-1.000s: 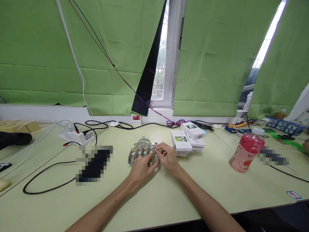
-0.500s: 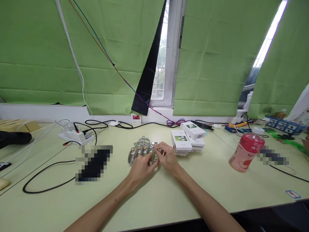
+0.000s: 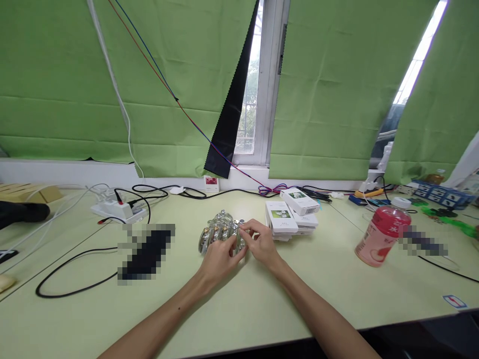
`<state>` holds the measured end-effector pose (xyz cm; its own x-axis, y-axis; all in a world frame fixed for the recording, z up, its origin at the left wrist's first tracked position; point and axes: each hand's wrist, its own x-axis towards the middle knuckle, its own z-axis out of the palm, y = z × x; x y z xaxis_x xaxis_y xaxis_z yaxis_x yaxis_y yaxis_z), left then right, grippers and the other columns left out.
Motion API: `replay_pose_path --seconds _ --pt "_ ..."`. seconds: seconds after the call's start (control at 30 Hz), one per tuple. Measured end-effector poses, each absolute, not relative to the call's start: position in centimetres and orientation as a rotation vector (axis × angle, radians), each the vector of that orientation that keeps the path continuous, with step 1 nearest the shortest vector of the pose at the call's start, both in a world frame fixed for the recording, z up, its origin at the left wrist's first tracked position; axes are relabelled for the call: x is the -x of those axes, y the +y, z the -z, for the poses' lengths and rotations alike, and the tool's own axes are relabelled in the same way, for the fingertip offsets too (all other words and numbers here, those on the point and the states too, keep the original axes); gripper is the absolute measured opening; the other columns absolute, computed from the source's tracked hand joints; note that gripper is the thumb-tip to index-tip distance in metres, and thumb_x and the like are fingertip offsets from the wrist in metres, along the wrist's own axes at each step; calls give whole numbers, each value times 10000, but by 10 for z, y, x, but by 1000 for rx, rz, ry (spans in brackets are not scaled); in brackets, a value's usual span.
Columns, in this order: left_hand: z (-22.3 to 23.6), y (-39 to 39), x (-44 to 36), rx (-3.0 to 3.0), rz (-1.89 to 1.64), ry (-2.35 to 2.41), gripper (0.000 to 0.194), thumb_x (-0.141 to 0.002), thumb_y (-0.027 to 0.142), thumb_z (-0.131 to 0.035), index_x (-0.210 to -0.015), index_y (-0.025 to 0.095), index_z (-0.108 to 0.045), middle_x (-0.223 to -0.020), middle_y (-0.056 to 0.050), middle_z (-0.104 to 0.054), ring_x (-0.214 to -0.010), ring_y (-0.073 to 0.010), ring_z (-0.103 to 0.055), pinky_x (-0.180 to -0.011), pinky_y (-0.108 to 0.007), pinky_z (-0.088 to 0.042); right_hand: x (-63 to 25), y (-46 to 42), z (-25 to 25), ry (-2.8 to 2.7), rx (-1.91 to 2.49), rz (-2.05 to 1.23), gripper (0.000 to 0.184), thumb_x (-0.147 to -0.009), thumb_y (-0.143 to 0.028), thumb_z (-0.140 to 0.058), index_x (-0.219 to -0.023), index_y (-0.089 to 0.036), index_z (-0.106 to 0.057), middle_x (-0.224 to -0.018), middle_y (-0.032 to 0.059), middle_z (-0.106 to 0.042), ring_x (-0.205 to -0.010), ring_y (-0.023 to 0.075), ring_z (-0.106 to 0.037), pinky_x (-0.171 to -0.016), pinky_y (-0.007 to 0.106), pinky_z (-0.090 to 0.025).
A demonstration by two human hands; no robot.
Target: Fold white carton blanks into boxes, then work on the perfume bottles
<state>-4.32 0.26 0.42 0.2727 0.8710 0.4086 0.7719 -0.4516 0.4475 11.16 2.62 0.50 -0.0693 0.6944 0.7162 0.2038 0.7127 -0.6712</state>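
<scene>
At right in a shiny row, one piece is finger-clamped by the left hand and right hand, not yet released.

The pale green table bears a power strip, white boxes and a bottle. Shiny objects, too small to identify, cluster mid-table. A sticker lies near the front edge.

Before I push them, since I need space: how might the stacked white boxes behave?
The stacked white boxes may slide apart, since their edges are misaligned. The rear box could slip first, as it sits askew. Their crisp edges suggest fairly stiff sides.
</scene>
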Motion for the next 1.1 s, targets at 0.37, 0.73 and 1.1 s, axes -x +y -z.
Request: replay_pose_path --seconds 0.37,0.73,1.1 --pt "-2 4 44 -2401 -947 1546 332 -876 408 -520 -634 217 -396 -518 47 -461 -477 -111 -399 -522 -254 -261 -111 25 0 -1718 739 -348 152 -925 -174 -551 -897 -202 -698 -914 60 -700 -742 159 -623 -596 261 -472" --pt "-5 2 42 -2393 -928 1547 353 -888 441 -496 -630 217 -406 -523 40 -467 -478 -117 -415 -524 -261 -262 -111 23 -4 -1639 752 -458 123 -911 -228 -597 -872 -198 -710 -911 59 -721 -757 161 -649 -569 249 -482" --pt "-5 2 42 -2387 -921 1554 363 -888 430 -509 -629 218 -370 -517 44 -461 -475 -113 -390 -521 -258 -257 -112 23 -5 -1686 733 -414 133 -923 -204 -578 -890 -197 -707 -922 65 -718 -759 162 -642 -591 254 -479"
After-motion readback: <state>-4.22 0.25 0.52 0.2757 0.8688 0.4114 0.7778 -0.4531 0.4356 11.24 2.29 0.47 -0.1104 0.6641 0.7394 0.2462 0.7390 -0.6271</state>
